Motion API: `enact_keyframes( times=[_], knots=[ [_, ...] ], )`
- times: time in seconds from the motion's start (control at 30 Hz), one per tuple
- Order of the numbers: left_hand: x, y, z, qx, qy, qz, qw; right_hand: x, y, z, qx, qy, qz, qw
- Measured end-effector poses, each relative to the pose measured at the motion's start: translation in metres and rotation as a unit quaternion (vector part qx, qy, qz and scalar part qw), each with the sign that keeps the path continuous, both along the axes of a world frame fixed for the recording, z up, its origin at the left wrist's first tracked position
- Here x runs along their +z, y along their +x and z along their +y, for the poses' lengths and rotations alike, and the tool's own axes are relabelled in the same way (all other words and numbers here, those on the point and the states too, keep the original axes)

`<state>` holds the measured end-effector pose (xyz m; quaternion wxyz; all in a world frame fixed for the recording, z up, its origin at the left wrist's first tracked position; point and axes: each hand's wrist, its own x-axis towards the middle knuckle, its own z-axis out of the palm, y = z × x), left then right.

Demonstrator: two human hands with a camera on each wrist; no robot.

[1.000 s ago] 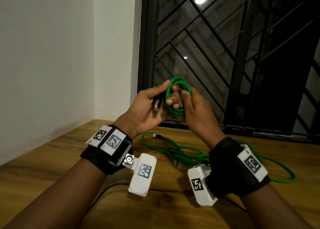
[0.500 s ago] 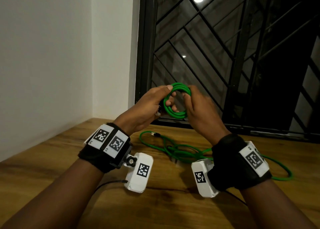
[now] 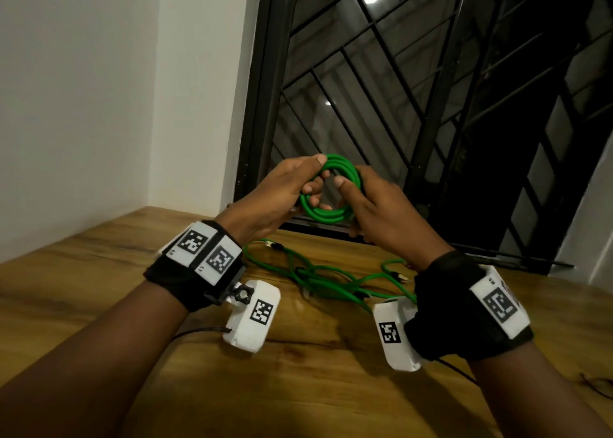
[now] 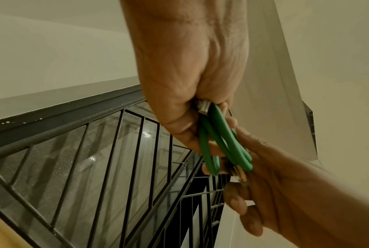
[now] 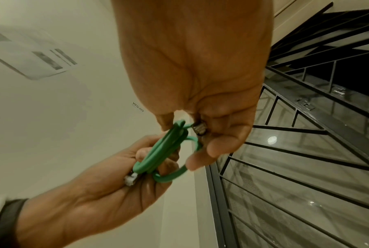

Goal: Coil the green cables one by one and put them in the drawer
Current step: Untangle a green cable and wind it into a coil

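A green cable wound into a small coil [image 3: 326, 215] is held up in front of the window, above the wooden table [image 3: 315, 388]. My left hand [image 3: 285, 192] grips the coil's left side, fingers through the loop [image 4: 219, 142], with a metal plug [image 4: 203, 107] against the palm. My right hand [image 3: 374, 205] pinches the right side [image 5: 168, 147], its thumb on the coil and a second plug [image 5: 199, 128] under its fingers. More loose green cables [image 3: 331, 281] lie tangled on the table below the hands. No drawer is in view.
A black barred window [image 3: 431, 106] stands right behind the hands. A white wall [image 3: 99, 106] closes the left side. A thin black wire [image 3: 199, 331] runs across the table near the left wrist.
The left hand has turned over and closed around the coil, hiding the plug that lay in its open palm. Both hands shifted slightly with the coil.
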<state>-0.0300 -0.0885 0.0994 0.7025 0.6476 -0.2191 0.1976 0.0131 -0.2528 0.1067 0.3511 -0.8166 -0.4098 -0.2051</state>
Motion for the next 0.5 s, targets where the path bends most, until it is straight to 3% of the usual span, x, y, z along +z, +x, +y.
enact_keyframes(
  times=[0.23, 0.5],
  knots=[
    [-0.005, -0.006, -0.022, -0.037, 0.041, 0.007, 0.998, 0.019, -0.034, -0.059, -0.048, -0.052, 0.030, 0.997],
    [-0.011, -0.016, -0.066, -0.083, 0.040, 0.032, 0.995, 0.017, -0.073, -0.202, -0.173, -0.139, 0.112, 0.969]
  ],
)
